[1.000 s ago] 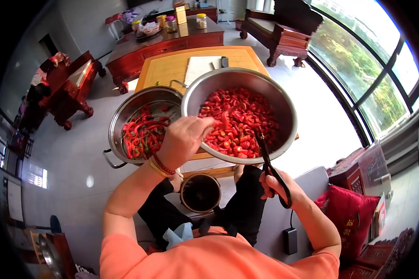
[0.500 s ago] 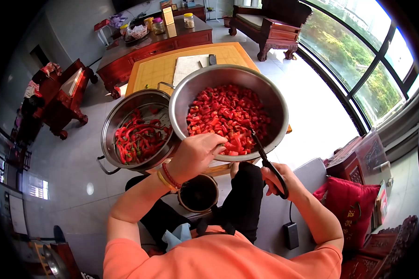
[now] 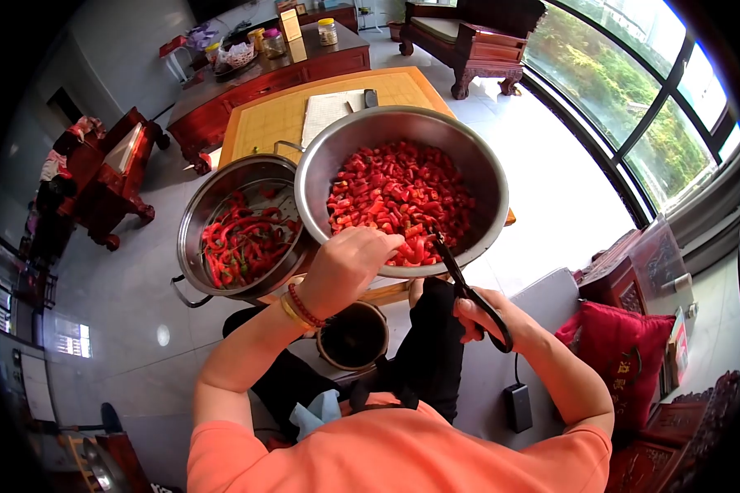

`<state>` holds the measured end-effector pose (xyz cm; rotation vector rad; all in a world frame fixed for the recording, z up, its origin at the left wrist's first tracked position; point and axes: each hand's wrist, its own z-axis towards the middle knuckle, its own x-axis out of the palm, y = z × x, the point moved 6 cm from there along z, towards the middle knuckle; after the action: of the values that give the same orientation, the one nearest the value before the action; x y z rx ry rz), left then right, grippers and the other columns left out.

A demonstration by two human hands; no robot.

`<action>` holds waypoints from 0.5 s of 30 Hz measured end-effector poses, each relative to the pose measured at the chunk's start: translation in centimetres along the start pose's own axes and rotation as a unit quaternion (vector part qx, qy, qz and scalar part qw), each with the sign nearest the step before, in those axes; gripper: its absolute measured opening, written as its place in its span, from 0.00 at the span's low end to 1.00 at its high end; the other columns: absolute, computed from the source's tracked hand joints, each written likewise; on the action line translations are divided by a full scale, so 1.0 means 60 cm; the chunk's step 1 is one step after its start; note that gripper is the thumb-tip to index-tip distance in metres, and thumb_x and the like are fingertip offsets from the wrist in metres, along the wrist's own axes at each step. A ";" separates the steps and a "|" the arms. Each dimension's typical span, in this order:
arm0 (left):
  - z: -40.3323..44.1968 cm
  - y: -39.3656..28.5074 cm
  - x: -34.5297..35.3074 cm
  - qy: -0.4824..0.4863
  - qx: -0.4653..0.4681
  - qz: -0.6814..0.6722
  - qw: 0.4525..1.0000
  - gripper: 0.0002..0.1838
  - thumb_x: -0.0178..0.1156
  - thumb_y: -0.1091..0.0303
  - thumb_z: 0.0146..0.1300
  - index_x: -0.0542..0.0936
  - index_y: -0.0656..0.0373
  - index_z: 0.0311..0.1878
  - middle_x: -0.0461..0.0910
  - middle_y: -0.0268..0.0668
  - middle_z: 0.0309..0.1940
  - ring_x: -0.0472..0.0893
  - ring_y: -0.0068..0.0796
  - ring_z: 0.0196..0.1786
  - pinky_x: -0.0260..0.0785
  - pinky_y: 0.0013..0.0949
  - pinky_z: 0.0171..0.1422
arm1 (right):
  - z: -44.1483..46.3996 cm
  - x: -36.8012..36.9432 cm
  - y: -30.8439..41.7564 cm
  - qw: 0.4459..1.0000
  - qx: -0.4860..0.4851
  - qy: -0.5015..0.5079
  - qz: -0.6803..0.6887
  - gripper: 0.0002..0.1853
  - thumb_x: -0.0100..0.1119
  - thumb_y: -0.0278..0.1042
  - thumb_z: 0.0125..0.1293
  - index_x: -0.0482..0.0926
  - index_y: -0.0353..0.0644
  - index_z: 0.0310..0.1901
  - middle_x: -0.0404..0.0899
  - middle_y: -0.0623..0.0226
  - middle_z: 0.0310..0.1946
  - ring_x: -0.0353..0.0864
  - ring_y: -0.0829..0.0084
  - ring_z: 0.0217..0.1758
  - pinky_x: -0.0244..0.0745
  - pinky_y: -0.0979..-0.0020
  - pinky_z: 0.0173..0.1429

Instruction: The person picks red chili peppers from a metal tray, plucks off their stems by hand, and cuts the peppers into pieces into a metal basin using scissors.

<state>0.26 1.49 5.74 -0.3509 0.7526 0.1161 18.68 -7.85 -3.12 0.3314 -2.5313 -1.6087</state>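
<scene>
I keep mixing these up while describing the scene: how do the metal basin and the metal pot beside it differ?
The basin looks wider than the pot. The basin holds short cut pepper pieces, while the pot holds long red peppers, some with green stems. The pot has loop handles; the basin shows none. Both are round, open and silvery.

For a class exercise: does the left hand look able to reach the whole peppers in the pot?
Probably yes: nothing covers the whole peppers and the pot is beside the left hand, though it seems busy with a red piece.
</scene>
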 end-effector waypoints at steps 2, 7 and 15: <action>0.000 0.008 0.000 -0.009 -0.005 0.019 1.000 0.12 0.61 0.79 0.53 0.77 0.61 0.43 0.78 0.41 0.32 0.78 0.40 0.34 0.71 0.37 0.39 | 0.000 0.000 0.001 1.000 0.013 -0.011 0.014 0.24 0.52 0.56 0.64 0.70 0.36 0.32 0.65 0.72 0.18 0.66 0.81 0.18 0.75 0.73 0.31; -0.003 0.021 0.002 -0.014 0.015 0.091 0.996 0.13 0.58 0.80 0.52 0.77 0.61 0.43 0.78 0.40 0.32 0.77 0.40 0.35 0.71 0.36 0.39 | -0.003 -0.007 -0.005 1.000 -0.011 0.018 0.017 0.26 0.50 0.58 0.65 0.71 0.35 0.34 0.65 0.71 0.18 0.68 0.80 0.19 0.76 0.72 0.33; 0.003 -0.016 0.009 0.007 0.110 0.098 0.989 0.17 0.56 0.80 0.49 0.77 0.63 0.46 0.77 0.38 0.31 0.77 0.36 0.34 0.71 0.35 0.40 | 0.002 0.012 0.002 0.997 -0.035 0.060 -0.013 0.27 0.50 0.58 0.65 0.71 0.34 0.38 0.66 0.70 0.20 0.69 0.79 0.22 0.76 0.71 0.36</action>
<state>0.98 0.65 5.73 -0.0678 0.8052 0.2141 17.94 -7.89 -3.06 0.4427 -2.3865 -1.6287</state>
